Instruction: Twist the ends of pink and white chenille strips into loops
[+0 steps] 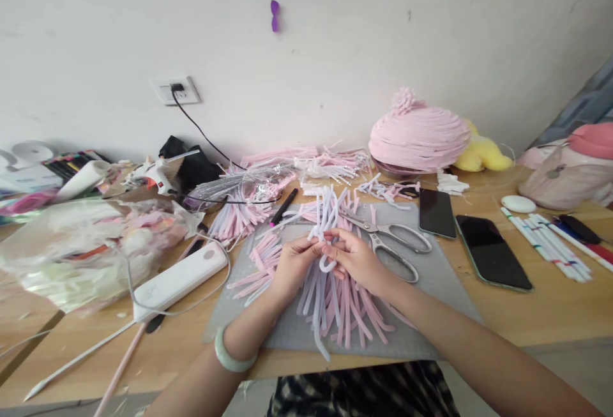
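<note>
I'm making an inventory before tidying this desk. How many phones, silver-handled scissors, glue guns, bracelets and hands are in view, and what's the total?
Phones: 2
Silver-handled scissors: 1
Glue guns: 1
Bracelets: 1
Hands: 2
Total: 7

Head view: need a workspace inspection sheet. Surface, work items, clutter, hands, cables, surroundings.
Surface: wooden table, gray mat under the work.
Work items: pink and lavender pipe cleaners on the mat; metal scissors beside the right hand.
Clutter: plastic bag at left; two phones and white markers at right.
Hands: left hand and right hand together hold a looped lavender pipe cleaner.
Cables: black cord plugged into wall socket; white cable looped at white oblong device.
Surroundings: pale wall with purple bow-shaped piece; pink dome near the wall.
</note>
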`<state>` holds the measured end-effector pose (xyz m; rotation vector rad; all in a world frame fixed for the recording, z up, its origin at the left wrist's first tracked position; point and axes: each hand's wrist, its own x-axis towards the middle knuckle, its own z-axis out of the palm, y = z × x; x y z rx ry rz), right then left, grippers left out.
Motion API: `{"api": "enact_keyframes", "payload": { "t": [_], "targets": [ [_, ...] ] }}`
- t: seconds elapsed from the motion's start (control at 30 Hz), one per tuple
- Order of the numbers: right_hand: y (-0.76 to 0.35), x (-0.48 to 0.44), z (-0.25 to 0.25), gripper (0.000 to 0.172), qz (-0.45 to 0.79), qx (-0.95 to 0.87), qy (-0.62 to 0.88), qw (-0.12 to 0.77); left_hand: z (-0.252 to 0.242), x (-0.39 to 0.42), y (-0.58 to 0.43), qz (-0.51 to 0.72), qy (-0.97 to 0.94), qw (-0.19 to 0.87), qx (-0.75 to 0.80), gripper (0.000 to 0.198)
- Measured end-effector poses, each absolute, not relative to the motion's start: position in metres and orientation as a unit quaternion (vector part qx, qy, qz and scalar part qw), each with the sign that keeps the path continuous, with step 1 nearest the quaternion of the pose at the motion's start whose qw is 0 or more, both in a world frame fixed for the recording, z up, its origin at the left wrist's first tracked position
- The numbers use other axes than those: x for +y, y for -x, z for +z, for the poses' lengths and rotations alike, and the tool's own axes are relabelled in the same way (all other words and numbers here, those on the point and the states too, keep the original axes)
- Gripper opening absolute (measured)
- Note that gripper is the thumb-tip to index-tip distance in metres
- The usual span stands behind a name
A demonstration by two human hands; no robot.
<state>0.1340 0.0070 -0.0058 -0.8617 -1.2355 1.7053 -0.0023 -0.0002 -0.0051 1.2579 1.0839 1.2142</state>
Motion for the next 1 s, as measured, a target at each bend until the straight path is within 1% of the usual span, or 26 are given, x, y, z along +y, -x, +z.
{"api": "enact_keyframes", "payload": {
  "t": [0.13, 0.27, 0.43, 0.5, 0.6, 0.73, 0.87, 1.0],
  "targets": [
    [-0.136, 0.009, -0.006, 0.035, 0.652, -0.497, 0.377, 0.431, 0.000, -0.002, 0.004, 0.492, -0.578, 0.481, 0.440, 0.020],
    [-0.137, 0.010, -0.007, 0.036, 0.628, -0.506, 0.402, 0.434, 0.006, -0.002, 0.007, 0.481, -0.588, 0.446, 0.473, 0.031],
    [-0.137, 0.009, -0.008, 0.036, 0.592, -0.548, 0.427, 0.408, 0.007, 0.000, 0.007, 0.462, -0.541, 0.467, 0.524, 0.033],
    [-0.138, 0.010, -0.008, 0.035, 0.574, -0.561, 0.436, 0.407, 0.007, 0.002, 0.007, 0.475, -0.534, 0.464, 0.523, 0.029],
    [-0.140, 0.011, -0.009, 0.033, 0.556, -0.577, 0.438, 0.408, 0.006, 0.004, 0.006, 0.524, -0.506, 0.471, 0.497, 0.017],
    [-0.141, 0.013, -0.011, 0.031, 0.559, -0.583, 0.430, 0.404, 0.003, 0.006, 0.005, 0.564, -0.481, 0.488, 0.461, 0.018],
    [-0.140, 0.012, -0.012, 0.031, 0.574, -0.568, 0.425, 0.409, 0.000, 0.007, 0.007, 0.566, -0.484, 0.484, 0.459, 0.014],
    [-0.138, 0.011, -0.010, 0.033, 0.618, -0.520, 0.408, 0.425, 0.001, 0.006, 0.007, 0.564, -0.486, 0.490, 0.453, 0.012]
  ]
}}
